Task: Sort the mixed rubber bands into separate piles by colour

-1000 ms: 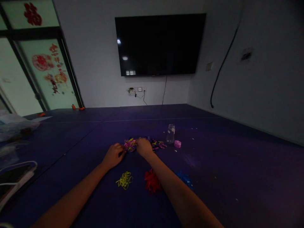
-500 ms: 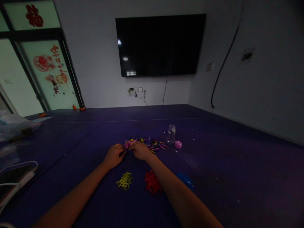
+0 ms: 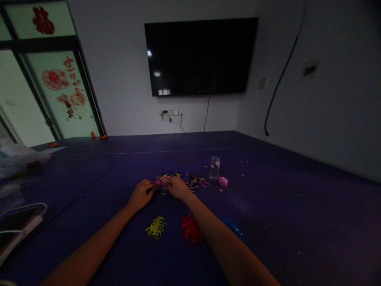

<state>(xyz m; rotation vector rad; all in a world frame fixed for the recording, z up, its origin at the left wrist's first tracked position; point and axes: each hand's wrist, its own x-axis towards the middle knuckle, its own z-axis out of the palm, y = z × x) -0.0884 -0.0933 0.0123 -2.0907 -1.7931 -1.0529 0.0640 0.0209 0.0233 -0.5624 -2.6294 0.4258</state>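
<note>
Mixed pile of small bands, pink, yellow and dark, is spread on the purple surface, mid-scene, past both forearms. Left hand is set at the pile's left edge, fingers curled inward; whether a band is grasped in its grip cannot be told, too dark and small. Right hand is laid over the middle of the pile, fingers bent down and pointed left; its grip is partly hidden, so whether anything is pinched cannot be told either. Hands are kept apart, with pink bands seen between them. One loose yellow band is seen just on the near side of the pile.

Three sorted heaps are placed nearer: yellow heap between the forearms, red heap right of it, partly covered by the right forearm, blue heap on that forearm's far right side, also partly covered. Clear bottle is stood upright right of the pile, pink cap just beside it, right and slightly nearer. At far left, clear plastic bags are heaped; a television is mounted on the far wall.
</note>
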